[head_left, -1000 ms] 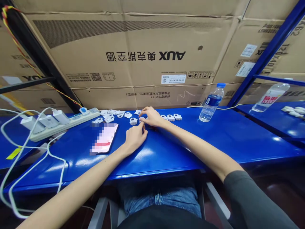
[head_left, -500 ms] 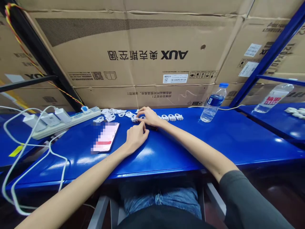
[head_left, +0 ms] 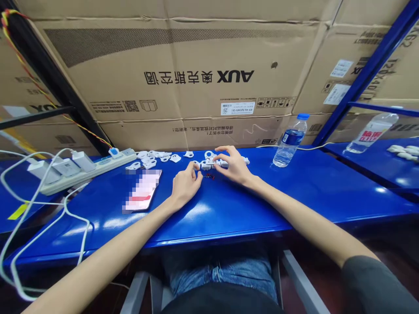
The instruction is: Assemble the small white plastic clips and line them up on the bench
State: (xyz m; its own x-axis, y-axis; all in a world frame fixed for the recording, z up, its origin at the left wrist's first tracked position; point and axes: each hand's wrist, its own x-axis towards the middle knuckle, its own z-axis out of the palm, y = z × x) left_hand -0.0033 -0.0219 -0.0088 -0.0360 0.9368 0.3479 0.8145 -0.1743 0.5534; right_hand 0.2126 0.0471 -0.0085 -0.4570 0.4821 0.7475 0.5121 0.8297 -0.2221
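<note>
My right hand [head_left: 233, 168] reaches to a row of small white plastic pieces near the back of the table. Its thumb and a finger close on a white plastic piece [head_left: 208, 164] at the row's left end. A white ring-shaped piece [head_left: 208, 155] shows just behind it. My left hand [head_left: 186, 184] rests on the table to the left, fingers curled and thumb close to the index finger. What it holds, if anything, I cannot make out. Between the hands lie tiny dark and red bits [head_left: 209, 176], too small to name.
White ring-shaped pieces [head_left: 150, 163] lie loosely at the back left. A phone [head_left: 144, 192] lies left of my left hand. Beyond it are a power strip [head_left: 104, 165] with chargers and looping white cables [head_left: 65, 209]. A water bottle [head_left: 290, 144] stands right. Cardboard boxes [head_left: 196, 52] wall the back.
My right hand has moved right, from above my left hand to the row's left end. The red bits have come into view. My left hand stays nearly in place.
</note>
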